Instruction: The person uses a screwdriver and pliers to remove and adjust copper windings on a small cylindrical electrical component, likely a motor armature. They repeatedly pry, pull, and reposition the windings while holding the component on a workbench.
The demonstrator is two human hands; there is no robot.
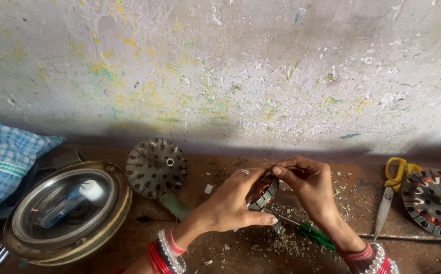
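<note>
The motor core (262, 192), a round steel part with copper wire wound in its slots, is held above the brown table (220, 253), between the two hands near the middle of the view. It looks heavy for its size and stiff at the steel rim, so I judge the rim is the safe place to hold; the thin copper wire seems easy to scratch or break.

At the far left lies a blue checked cloth (2, 157). Next to it a round metal cover (68, 213) lies open like a bowl, and inside it sits a small white and blue thing that I cannot tell exactly. Behind it leans a bare slotted disc (156, 167).

The left hand (230, 205) has its grip closed around the core's rim. The right hand (309, 185) has a narrow pinching grip at the core's top, probably on a wire, too thin to see.

Below lies a green screwdriver (314, 234). At the right are yellow scissors (394, 193) and a second wound core (436, 202).
</note>
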